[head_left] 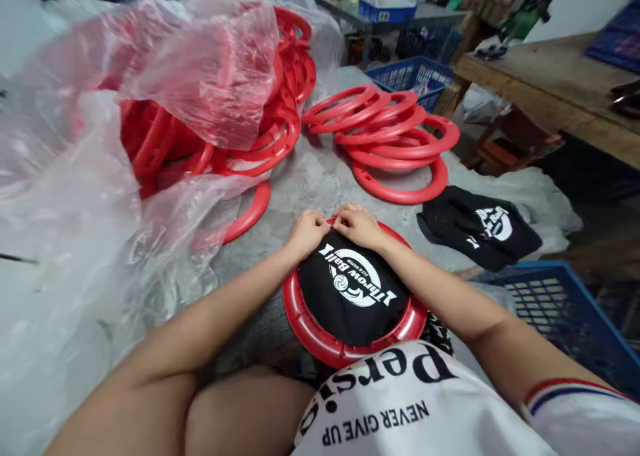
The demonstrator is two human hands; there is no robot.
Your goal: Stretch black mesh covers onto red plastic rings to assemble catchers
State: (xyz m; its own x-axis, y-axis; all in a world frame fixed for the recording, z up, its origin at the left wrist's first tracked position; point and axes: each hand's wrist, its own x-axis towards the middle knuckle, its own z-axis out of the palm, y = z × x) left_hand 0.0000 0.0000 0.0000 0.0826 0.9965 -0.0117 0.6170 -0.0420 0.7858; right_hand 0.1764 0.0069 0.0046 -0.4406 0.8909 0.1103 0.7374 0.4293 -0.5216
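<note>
A red plastic ring (320, 336) leans on the table's near edge against my body. Across its opening lies a round black cloth (310, 289) with a white "Throw Ball" print. My left hand (309, 233) is at the ring's far rim, fingers pinched on the cloth's edge. Right beside it, my right hand (357, 225) also pinches the cloth edge at that rim. The fingertips nearly meet, and they hide exactly how the edge sits on the ring.
Several red rings (400, 193) lie overlapped at the back. More rings (280, 153) spill from a clear plastic bag (200, 76) at left. Printed black cloths (465, 223) rest at right, above a blue crate (555, 283). Another blue basket (415, 76) stands behind.
</note>
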